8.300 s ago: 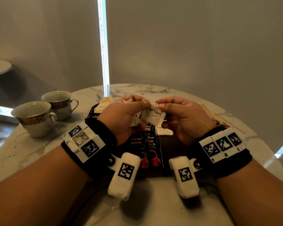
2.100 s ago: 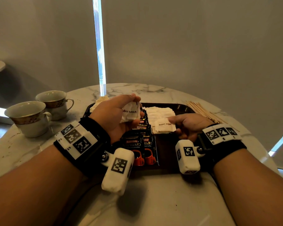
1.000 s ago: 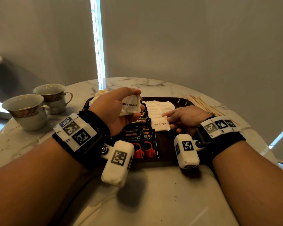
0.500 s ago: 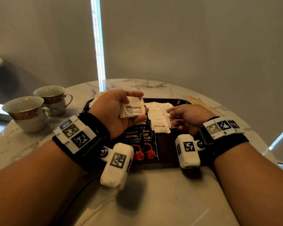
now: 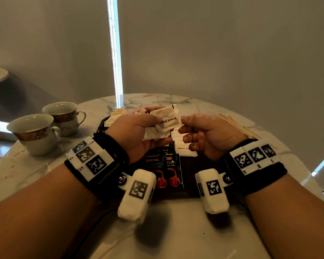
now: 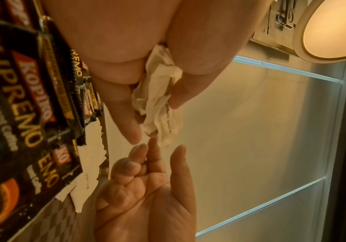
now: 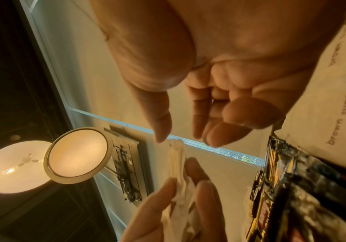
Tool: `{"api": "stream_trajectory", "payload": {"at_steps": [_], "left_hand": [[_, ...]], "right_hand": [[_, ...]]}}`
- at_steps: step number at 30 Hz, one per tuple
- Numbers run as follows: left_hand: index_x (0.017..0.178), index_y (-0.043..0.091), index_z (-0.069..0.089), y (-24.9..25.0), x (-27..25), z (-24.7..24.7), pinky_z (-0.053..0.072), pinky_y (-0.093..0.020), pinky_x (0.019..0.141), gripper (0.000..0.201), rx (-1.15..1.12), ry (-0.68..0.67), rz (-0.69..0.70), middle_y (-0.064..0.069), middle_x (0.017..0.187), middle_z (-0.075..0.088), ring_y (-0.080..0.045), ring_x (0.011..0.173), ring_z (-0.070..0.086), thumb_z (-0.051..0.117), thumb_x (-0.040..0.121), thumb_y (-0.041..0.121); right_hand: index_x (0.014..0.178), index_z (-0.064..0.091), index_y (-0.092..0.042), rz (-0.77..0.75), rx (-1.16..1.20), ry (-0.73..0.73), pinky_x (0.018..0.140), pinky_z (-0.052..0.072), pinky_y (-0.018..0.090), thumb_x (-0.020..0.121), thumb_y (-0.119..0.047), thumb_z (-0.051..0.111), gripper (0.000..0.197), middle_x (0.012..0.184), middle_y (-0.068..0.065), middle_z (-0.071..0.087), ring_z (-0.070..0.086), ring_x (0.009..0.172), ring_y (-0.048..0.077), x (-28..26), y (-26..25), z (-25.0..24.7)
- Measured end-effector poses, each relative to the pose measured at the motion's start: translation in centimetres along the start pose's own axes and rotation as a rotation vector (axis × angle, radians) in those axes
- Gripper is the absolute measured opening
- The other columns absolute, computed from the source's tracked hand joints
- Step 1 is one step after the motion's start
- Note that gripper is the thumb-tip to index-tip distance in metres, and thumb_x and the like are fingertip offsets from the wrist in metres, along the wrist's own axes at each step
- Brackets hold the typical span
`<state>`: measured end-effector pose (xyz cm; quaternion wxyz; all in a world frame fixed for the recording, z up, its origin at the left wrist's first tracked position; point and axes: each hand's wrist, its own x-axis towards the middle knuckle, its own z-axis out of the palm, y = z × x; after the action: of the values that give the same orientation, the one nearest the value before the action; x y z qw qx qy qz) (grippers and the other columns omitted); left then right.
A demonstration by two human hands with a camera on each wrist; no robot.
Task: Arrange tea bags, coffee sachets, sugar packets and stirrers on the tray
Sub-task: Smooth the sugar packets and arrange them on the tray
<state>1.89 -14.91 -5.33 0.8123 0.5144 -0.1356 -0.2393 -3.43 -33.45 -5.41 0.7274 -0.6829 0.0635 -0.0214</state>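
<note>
Left hand clamped on sugar packets; right hand loosely apart at the top packet's edge. Pinch one only, peel clear, lay below.

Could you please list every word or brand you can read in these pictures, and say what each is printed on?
"brown sugar": sugar packet held in the left hand, last letters partly covered.
"brown sugar": sugar packets on the tray.
"KOPIKO SUPREMO": black coffee sachets.
Small print under SUPREMO: too blurred to read.
Wristband markers: patterns, no words.
</note>
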Motion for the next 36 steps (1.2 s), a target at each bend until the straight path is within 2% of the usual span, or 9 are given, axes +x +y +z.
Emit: {"api": "stream_trajectory", "payload": {"at_steps": [3,8,15,23,27,29,32,34,36], "left_hand": [[0.119,0.008,0.063,0.0,0.0,0.1,0.061,-0.035,0.062,0.026,0.007,0.017,0.022,-0.016,0.108,0.069,-0.025,0.081,0.071,0.054,0.097,-0.002],[0.124,0.007,0.062,-0.1,0.2,-0.1,0.060,-0.032,0.059,0.030,0.031,0.011,0.020,-0.015,0.105,0.072,-0.024,0.077,0.072,0.056,0.096,-0.002],[0.117,0.010,0.065,-0.2,0.3,-0.2,0.059,-0.032,0.059,0.027,0.068,0.006,0.004,-0.014,0.101,0.074,-0.021,0.072,0.072,0.060,0.093,-0.002],[0.118,0.012,0.067,-0.2,0.4,-0.4,0.059,-0.035,0.065,0.027,0.104,-0.004,-0.048,-0.018,0.119,0.070,-0.029,0.098,0.068,0.058,0.095,0.001],[0.118,0.010,0.068,-0.2,0.2,-0.4,0.062,-0.044,0.078,0.030,0.073,-0.031,-0.059,-0.019,0.120,0.070,-0.038,0.107,0.070,0.050,0.098,-0.003],[0.118,0.011,0.068,-0.2,0.2,-0.5,0.062,-0.047,0.079,0.034,0.065,-0.022,-0.050,-0.017,0.118,0.070,-0.035,0.101,0.073,0.046,0.097,-0.006],[0.115,0.010,0.068,-0.1,0.2,-0.3,0.058,-0.037,0.061,0.034,0.050,-0.011,-0.048,-0.015,0.109,0.068,-0.024,0.075,0.071,0.046,0.095,-0.005],[0.110,0.010,0.069,-0.2,0.1,-0.2,0.052,-0.032,0.056,0.023,0.048,-0.028,-0.049,-0.015,0.104,0.065,-0.021,0.071,0.065,0.058,0.092,0.004],[0.110,0.011,0.069,-0.2,0.0,-0.2,0.050,-0.028,0.055,0.032,0.088,-0.052,-0.051,-0.011,0.100,0.066,-0.018,0.070,0.062,0.072,0.080,0.020]], "right_hand": [[0.096,0.064,-0.009,-0.027,-0.018,-0.020,0.051,0.039,0.026,0.069,-0.025,0.075,0.033,0.075,0.003,0.068,0.058,0.058,0.014,-0.2,0.0,0.5],[0.099,0.062,-0.004,-0.049,-0.014,0.040,0.045,0.038,0.023,0.088,-0.007,0.068,0.013,0.072,0.004,0.070,0.057,0.055,0.015,-0.1,0.1,0.9],[0.093,0.063,-0.006,-0.074,0.017,0.055,0.045,0.039,0.022,0.091,-0.008,0.064,0.003,0.075,0.005,0.069,0.058,0.056,0.015,-0.1,0.1,0.9],[0.087,0.056,-0.010,-0.116,0.118,0.103,0.050,0.042,0.027,0.094,-0.006,0.057,0.008,0.085,0.012,0.073,0.065,0.063,0.020,0.1,-0.1,0.8],[0.088,0.055,-0.011,-0.131,0.189,0.188,0.047,0.047,0.026,0.096,-0.008,0.052,0.009,0.075,0.007,0.072,0.065,0.064,0.021,0.5,-0.1,0.9],[0.085,0.054,-0.014,-0.136,0.215,0.242,0.046,0.047,0.025,0.096,-0.009,0.051,0.012,0.069,0.004,0.068,0.062,0.059,0.019,0.7,-0.1,0.9],[0.090,0.055,-0.014,-0.150,0.198,0.270,0.045,0.044,0.025,0.096,-0.009,0.054,0.009,0.069,0.003,0.065,0.059,0.056,0.016,0.8,0.0,1.0],[0.092,0.058,-0.012,-0.168,0.169,0.240,0.048,0.041,0.028,0.094,-0.007,0.059,0.006,0.069,0.003,0.067,0.058,0.057,0.017,0.6,0.1,1.2],[0.090,0.063,-0.010,-0.174,0.154,0.209,0.055,0.038,0.031,0.090,-0.006,0.064,0.005,0.070,0.004,0.070,0.060,0.062,0.020,0.4,0.1,1.5]]}}
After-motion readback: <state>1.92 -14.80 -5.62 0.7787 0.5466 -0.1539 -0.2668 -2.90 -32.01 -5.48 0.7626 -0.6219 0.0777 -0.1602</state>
